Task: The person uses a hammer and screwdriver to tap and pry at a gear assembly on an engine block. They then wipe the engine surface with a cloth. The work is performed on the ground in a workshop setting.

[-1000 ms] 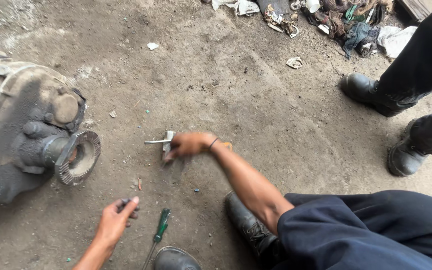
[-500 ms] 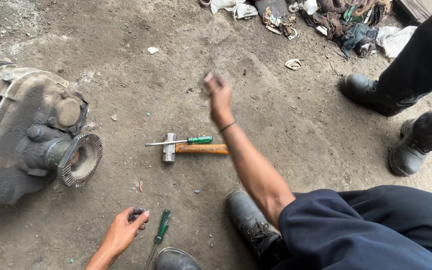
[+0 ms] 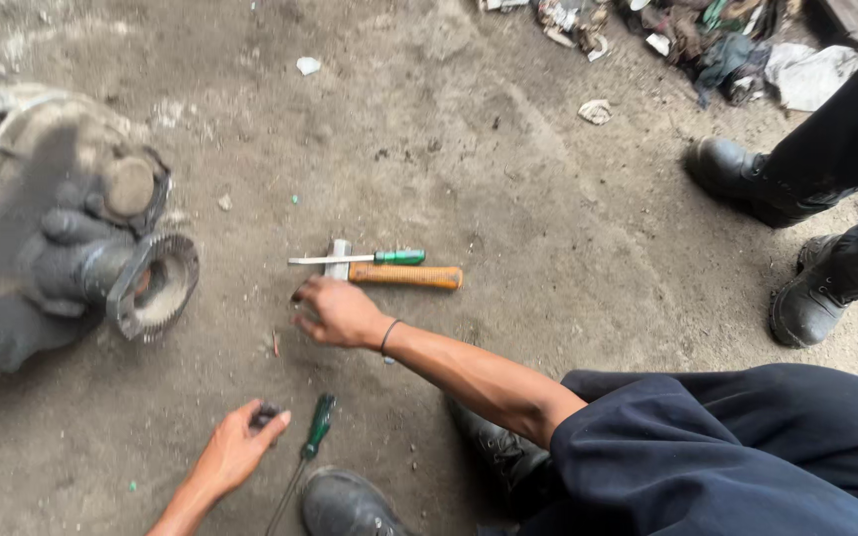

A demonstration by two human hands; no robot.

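My right hand hovers low over the dirt floor with its fingers spread and nothing in it, just below the metal head of a hammer with an orange wooden handle. A green-handled screwdriver lies across the hammer's head. My left hand rests near the bottom edge, pinching a small dark part between its fingertips. A second green-handled screwdriver lies on the ground right beside that hand.
A large greasy axle housing with a round flange lies at the left. Another person's black boots stand at the right. Rags and scrap pile up at the top right. My own boot is at the bottom.
My right hand let go of the tools, swung up past the hammer, then came back down to the left of and below its head. The left hand shifted slightly.
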